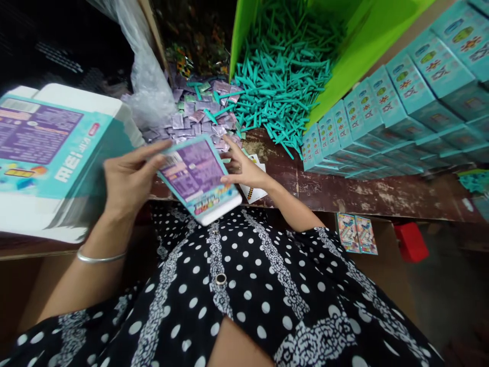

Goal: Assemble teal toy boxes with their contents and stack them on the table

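Note:
A small teal and purple cardboard box [196, 171], with a white flap at its lower end, is tilted in front of my body. My left hand [132, 176] holds its left edge near the upper corner between thumb and fingers. On the opposite edge, the thumb of my right hand [246, 171] lies on the printed face; the fingers reach behind and past it. Under my right hand is a white printed card [254, 191], partly covered. To the left of my left hand stands a thick stack of flat, unfolded boxes [49, 158] of the same print.
Behind my hands lies a pile of small purple packets [187, 114]. Many teal plastic sticks [278, 86] spill from a green bin [353, 56]. Rows of finished-looking teal boxes [382, 112] line the right. Clear plastic [147, 76] hangs at the left; a red box [410, 242] sits lower right.

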A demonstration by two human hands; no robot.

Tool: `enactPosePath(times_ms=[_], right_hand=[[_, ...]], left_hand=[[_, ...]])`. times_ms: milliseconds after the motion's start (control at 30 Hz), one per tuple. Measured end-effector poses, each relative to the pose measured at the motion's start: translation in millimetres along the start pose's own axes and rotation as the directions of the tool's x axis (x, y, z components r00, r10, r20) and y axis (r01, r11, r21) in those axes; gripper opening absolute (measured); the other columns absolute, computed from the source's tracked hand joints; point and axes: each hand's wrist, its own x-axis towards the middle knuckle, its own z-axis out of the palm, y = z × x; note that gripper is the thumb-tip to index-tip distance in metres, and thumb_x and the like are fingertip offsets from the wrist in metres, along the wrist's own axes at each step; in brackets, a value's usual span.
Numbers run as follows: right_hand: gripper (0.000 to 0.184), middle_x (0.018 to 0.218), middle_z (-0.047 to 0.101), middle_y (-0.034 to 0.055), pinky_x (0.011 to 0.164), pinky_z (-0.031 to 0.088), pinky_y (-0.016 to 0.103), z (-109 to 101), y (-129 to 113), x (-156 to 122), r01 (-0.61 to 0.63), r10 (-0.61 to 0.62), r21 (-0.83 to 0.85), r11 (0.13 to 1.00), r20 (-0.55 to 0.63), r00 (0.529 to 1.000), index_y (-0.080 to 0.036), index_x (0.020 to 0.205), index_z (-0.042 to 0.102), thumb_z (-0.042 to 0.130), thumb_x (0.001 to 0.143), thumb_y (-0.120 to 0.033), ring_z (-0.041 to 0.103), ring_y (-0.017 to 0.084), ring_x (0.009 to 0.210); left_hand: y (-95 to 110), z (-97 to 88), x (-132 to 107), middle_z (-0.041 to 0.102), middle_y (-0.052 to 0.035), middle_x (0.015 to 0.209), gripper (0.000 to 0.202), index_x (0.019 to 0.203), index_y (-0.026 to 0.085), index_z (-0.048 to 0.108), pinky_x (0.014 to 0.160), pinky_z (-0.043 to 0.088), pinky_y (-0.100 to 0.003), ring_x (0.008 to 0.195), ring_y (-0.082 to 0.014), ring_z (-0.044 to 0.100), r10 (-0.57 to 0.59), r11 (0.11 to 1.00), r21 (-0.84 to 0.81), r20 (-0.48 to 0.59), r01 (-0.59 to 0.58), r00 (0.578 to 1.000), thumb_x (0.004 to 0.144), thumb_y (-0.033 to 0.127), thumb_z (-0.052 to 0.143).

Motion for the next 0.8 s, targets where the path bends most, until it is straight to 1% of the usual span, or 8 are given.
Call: enactPosePath(times_ms=[100, 167, 267, 333, 400, 500, 567, 800], right_hand=[[0.135, 0.181, 0.052, 0.0167, 0.139, 0.042, 0.061, -8.8, 3.9, -7.1, -0.003, 0.01, 0.107, 0.994, -0.066, 0.998, -0.03, 0.181, 0.042, 0.097, 0.069, -0.081, 0.048, 0.041, 0.166], [0.119, 0.173, 0.06, 0.0168, 0.133, 0.049, 0.062, -20.0, 4.7, -7.2, 0.004, 0.031, 0.188, 0.982, -0.186, 0.982, -0.029, 0.174, 0.05, 0.092, 0.076, -0.082, 0.057, 0.04, 0.158], [0.099, 0.149, 0.075, 0.015, 0.114, 0.065, 0.056, -34.1, 0.8, -2.3, 0.003, 0.09, 0.264, 0.964, -0.338, 0.937, -0.027, 0.165, 0.055, 0.079, 0.088, -0.085, 0.073, 0.034, 0.134], [0.094, 0.132, 0.08, 0.0122, 0.104, 0.068, 0.047, -32.7, -5.6, 0.7, 0.01, 0.091, 0.277, 0.961, -0.349, 0.933, -0.024, 0.159, 0.059, 0.078, 0.09, -0.085, 0.077, 0.03, 0.121], [0.092, 0.12, 0.082, 0.0097, 0.095, 0.069, 0.04, -21.4, -13.2, 0.9, 0.007, 0.078, 0.299, 0.954, -0.27, 0.96, -0.022, 0.153, 0.062, 0.079, 0.088, -0.085, 0.079, 0.026, 0.11], [0.089, 0.114, 0.083, 0.0092, 0.091, 0.069, 0.038, -4.8, -18.8, -8.8, -0.023, 0.053, 0.304, 0.953, -0.091, 0.995, -0.021, 0.149, 0.065, 0.072, 0.092, -0.089, 0.079, 0.024, 0.104], [0.085, 0.12, 0.084, 0.0117, 0.097, 0.068, 0.042, -8.3, -13.4, -23.4, -0.042, 0.057, 0.207, 0.977, -0.066, 0.996, -0.021, 0.148, 0.066, 0.066, 0.097, -0.088, 0.08, 0.027, 0.11], [0.1, 0.188, 0.044, 0.0185, 0.144, 0.032, 0.063, -65.9, 44.3, -83.4, -0.251, 0.205, -0.586, 0.771, -0.144, 0.968, -0.023, 0.175, 0.052, 0.095, 0.089, -0.053, 0.038, 0.041, 0.175]], left_hand=[[-5.0, 3.6, 11.2, 0.09, -0.0065, 0.119, 0.052, 0.124, 0.017, 0.089, 0.124, 0.06, -0.057, 0.119, -0.0324, 0.084, 0.155, 0.975, -0.089, -0.369, -0.201, 0.916, 0.084, 0.05, 0.087], [-2.6, 3.1, 12.8, 0.087, -0.0083, 0.126, 0.061, 0.131, 0.017, 0.085, 0.129, 0.055, -0.06, 0.129, -0.0347, 0.08, 0.154, 0.961, -0.154, -0.385, -0.228, 0.91, 0.084, 0.056, 0.085], [12.4, -7.1, 5.9, 0.066, -0.0142, 0.168, 0.102, 0.164, 0.024, 0.065, 0.137, 0.043, -0.068, 0.161, -0.0437, 0.059, 0.174, 0.984, 0.041, -0.056, -0.171, 0.983, 0.075, 0.063, 0.097], [26.6, -17.4, 0.9, 0.034, -0.0126, 0.192, 0.143, 0.178, 0.031, 0.049, 0.145, 0.02, -0.071, 0.177, -0.0506, 0.03, 0.215, 0.91, 0.321, 0.179, -0.264, 0.96, 0.053, 0.064, 0.11], [39.8, -25.4, -1.5, 0.034, -0.0095, 0.193, 0.159, 0.177, 0.036, 0.05, 0.147, 0.007, -0.07, 0.177, -0.0564, 0.025, 0.166, 0.835, 0.445, 0.357, -0.323, 0.919, 0.035, 0.068, 0.113], [51.4, -31.0, -2.9, 0.081, -0.0061, 0.143, 0.107, 0.145, 0.04, 0.08, 0.132, 0.046, -0.068, 0.14, -0.0528, 0.07, -0.054, 0.866, 0.447, 0.527, -0.223, 0.848, 0.049, 0.082, 0.1], [52.4, -34.2, -4.5, 0.086, -0.0042, 0.112, 0.07, 0.114, 0.039, 0.089, 0.105, 0.064, -0.057, 0.108, -0.0425, 0.08, -0.184, 0.878, 0.468, 0.525, -0.101, 0.831, 0.064, 0.087, 0.087], [27.7, -47.7, -12.7, 0.086, -0.0037, 0.091, 0.052, 0.085, 0.036, 0.09, 0.066, 0.061, -0.042, 0.078, -0.032, 0.077, -0.356, 0.841, 0.54, 0.495, 0.04, 0.792, 0.068, 0.084, 0.079]])
